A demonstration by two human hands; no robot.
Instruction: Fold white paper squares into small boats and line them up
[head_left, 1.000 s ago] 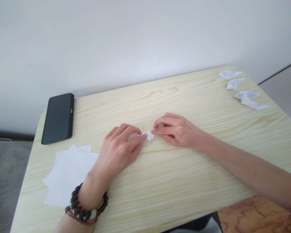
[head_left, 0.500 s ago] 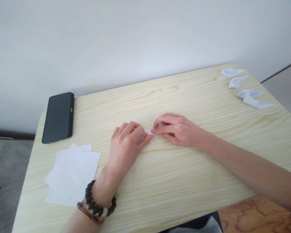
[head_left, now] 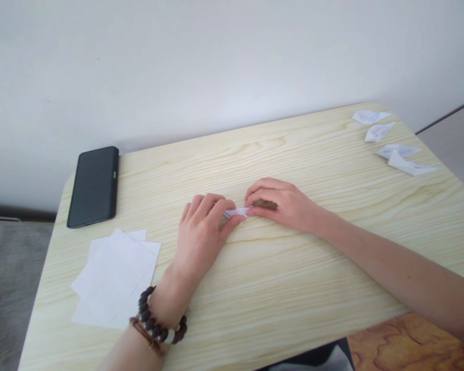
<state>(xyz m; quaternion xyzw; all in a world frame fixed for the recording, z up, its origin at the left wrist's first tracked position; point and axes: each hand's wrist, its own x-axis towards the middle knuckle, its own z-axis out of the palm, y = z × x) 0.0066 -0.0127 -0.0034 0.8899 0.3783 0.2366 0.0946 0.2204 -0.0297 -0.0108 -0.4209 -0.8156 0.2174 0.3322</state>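
A small piece of folded white paper (head_left: 237,212) is held between my two hands, low over the middle of the table. My left hand (head_left: 203,226) pinches its left part between thumb and fingers; that end is partly covered by the fingers. At the paper's right tip, my right hand (head_left: 280,201) closes its thumb and fingertips. A dark beaded bracelet (head_left: 150,324) and a thin brown cord circle my left wrist.
Loose white paper sheets (head_left: 114,278) overlap on the left of the wood-grain table (head_left: 286,288). Behind them lies a black phone-like device (head_left: 93,188). Several folded white paper shapes (head_left: 398,152) sit at the far right. A pale wall (head_left: 216,62) rises behind the table.
My right hand's thumb has come up to the fingertips, closing a pinch on the paper's right tip. More of the folded paper shows between the hands. My left hand has barely moved.
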